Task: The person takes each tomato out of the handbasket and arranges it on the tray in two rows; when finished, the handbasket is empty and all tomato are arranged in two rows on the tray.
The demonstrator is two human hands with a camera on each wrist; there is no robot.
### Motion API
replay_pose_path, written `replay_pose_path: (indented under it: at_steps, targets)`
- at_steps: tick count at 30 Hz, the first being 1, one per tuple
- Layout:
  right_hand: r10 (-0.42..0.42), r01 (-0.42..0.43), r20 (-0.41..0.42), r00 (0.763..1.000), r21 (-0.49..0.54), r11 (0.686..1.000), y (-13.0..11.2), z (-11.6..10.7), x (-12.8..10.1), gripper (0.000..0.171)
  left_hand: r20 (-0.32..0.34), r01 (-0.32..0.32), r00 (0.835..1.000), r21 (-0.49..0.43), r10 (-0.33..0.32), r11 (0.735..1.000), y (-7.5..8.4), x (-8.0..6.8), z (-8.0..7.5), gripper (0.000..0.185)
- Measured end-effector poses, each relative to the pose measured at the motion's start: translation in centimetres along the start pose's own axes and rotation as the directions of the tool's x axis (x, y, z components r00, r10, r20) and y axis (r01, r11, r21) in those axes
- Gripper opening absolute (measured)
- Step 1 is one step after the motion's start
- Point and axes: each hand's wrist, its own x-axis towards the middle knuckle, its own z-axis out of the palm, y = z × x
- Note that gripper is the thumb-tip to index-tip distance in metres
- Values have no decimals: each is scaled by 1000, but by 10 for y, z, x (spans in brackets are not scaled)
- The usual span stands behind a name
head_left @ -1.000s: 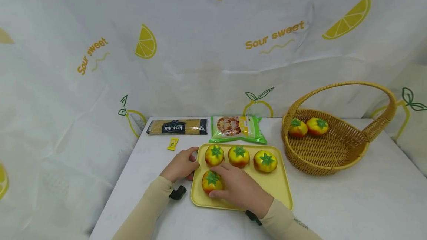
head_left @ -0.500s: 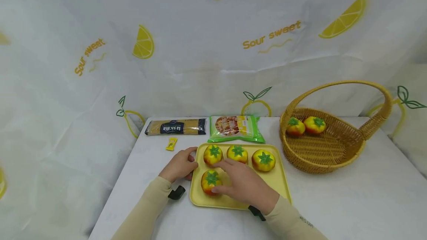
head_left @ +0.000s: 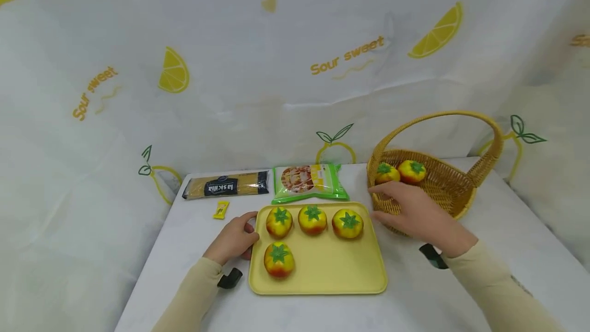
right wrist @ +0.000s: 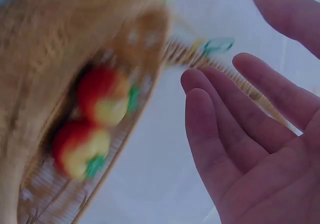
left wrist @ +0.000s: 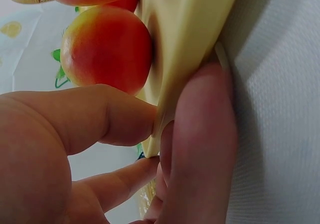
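Observation:
My left hand point(head_left: 232, 240) grips the left edge of a yellow tray point(head_left: 327, 265); in the left wrist view its thumb presses the rim point(left wrist: 160, 116) and a finger lies beneath. Several yellow-red persimmon-like fruits with green star-shaped tops sit on the tray: a row along the back, including the right one point(head_left: 348, 224), and one fruit point(head_left: 279, 260) at front left. My right hand point(head_left: 417, 214) holds nothing, fingers spread, overlapping the near left side of a wicker basket point(head_left: 440, 193). Two similar fruits lie in the basket, the right one point(head_left: 412, 171) next to the left one point(head_left: 386, 173).
Behind the tray lie a pack of spaghetti point(head_left: 226, 185) and a green-edged food bag point(head_left: 309, 182). A small yellow wrapped candy point(head_left: 221, 209) is left of the tray. The basket's tall handle point(head_left: 442, 115) arches above it. A lemon-print cloth point(head_left: 258, 132) hangs behind.
My right hand has let go of the front-left fruit and moved right from the tray to the basket. My left hand stays on the tray's edge. The head view has shifted rightward.

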Motion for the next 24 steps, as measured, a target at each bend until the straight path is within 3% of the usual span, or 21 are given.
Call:
replay_pose_path:
  at_steps: [9, 17, 24]
  targets:
    - [179, -177, 75, 981, -24, 984, 84, -42, 25, 66, -7, 6, 1000, -30, -6, 1000, -11, 0, 1, 67]
    - [289, -295, 132, 948, 26, 955, 124, -56, 48, 70, 2, -15, 1000, -37, 15, 999, -4, 4, 1, 67]
    - [316, -326, 185, 931, 28, 945, 151, -51, 59, 67, -5, -11, 1000, -38, 11, 999, -1, 1, 1, 66]
